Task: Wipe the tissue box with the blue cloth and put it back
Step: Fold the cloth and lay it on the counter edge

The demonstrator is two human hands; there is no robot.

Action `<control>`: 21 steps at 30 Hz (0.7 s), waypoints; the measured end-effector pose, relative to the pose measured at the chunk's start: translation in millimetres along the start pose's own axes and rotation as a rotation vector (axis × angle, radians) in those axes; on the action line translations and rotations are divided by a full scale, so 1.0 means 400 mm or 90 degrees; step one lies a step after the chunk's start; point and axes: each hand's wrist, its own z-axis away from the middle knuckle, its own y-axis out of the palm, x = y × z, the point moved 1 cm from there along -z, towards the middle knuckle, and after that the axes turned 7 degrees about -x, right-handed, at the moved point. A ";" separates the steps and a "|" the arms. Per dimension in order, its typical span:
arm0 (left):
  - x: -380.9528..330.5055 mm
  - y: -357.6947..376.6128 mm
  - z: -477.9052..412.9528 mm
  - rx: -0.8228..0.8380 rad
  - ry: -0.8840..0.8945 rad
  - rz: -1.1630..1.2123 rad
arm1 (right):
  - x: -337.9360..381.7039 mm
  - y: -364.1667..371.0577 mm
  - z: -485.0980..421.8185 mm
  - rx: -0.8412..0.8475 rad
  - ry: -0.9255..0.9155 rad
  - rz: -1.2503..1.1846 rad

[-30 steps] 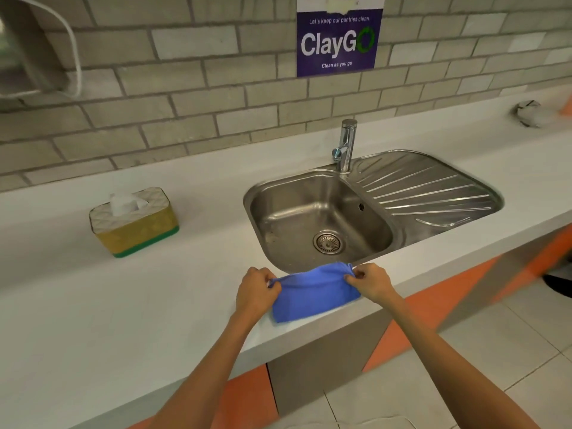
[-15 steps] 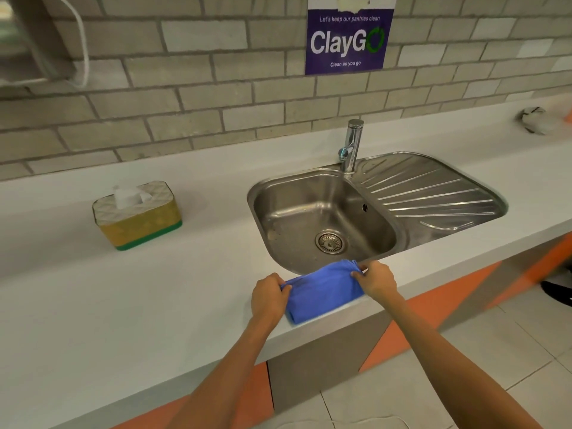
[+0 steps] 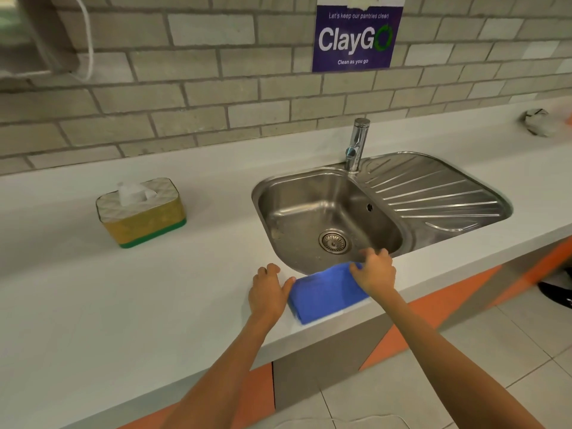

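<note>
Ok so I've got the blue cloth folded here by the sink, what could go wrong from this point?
The blue cloth lies at the counter's front edge, so a loose pickup could drop it to the floor. It also borders the sink rim; a nudge from the right hand might tip it into the basin. Wiping the tissue box could snag the tissue sticking out on top.

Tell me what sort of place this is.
Most likely a shared office or workplace pantry: a steel sink with a tap set in a long counter, and a wall sign reading "Let's keep our pantries clean".
</note>
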 end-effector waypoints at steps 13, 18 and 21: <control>0.121 -0.242 -0.184 -0.020 -0.176 0.327 | 0.431 0.088 -0.015 0.062 -0.117 -0.192; 0.244 -0.384 -0.255 -0.072 -0.214 0.418 | 0.646 0.143 0.002 0.107 -0.166 -0.286; 0.330 -0.453 -0.294 -0.109 -0.240 0.444 | 0.768 0.186 0.013 0.133 -0.186 -0.324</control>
